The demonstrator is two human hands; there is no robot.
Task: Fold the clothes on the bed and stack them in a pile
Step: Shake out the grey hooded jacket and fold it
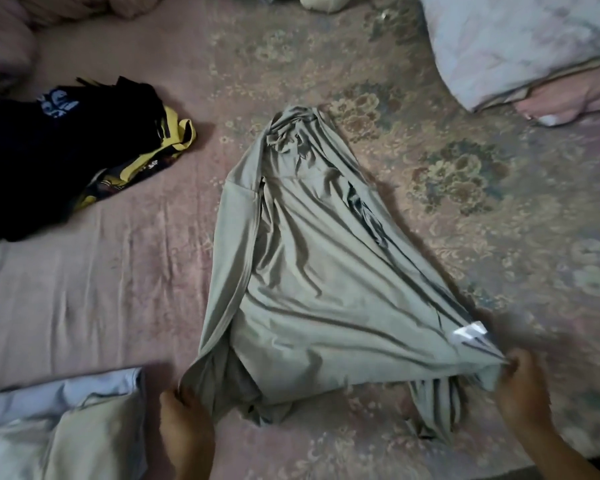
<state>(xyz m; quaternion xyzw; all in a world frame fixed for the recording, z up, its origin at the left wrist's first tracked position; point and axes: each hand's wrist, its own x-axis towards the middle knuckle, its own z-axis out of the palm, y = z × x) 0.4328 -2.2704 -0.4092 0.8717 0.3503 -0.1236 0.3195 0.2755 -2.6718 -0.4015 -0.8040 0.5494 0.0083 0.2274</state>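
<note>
A grey-green garment (302,271) lies stretched out on the pink bed sheet (94,271), narrow and bunched at its far end, wide toward me. My left hand (184,420) grips its near left corner. At the near right corner, by a small white label, my right hand (522,393) pinches the cloth and pulls it taut. A pile of folded clothes (59,420), pale blue over beige, sits at the lower left.
A heap of unfolded dark and yellow clothes (66,150) lies at the left. A light quilt (520,46) is bundled at the upper right, and a pink blanket (7,39) at the upper left. The sheet's right side has a floral pattern.
</note>
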